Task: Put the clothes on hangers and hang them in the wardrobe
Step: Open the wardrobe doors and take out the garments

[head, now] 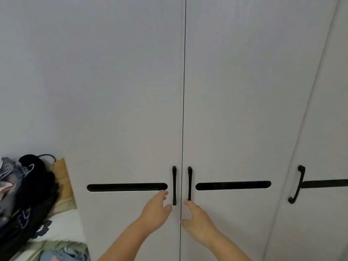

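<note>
Pale grey wardrobe (235, 91), doors shut, black handles; left hand (155, 210) and right hand (197, 218) open, gripping nothing.

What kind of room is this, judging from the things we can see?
Probably a bedroom. Tall white wardrobe doors with black handles fill the view, and a pile of clothes lies on what seems to be a bed at the left.

Wardrobe doors (131, 91): pale grey, matt, smooth, faint vertical grain, board-like. Door handles (174, 185): black, slight sheen, look like metal. Clothes pile (28, 194), left: soft cloth, mostly black and grey, matt, crumpled. Headboard panel (63, 181): tan, wood-like.
</note>
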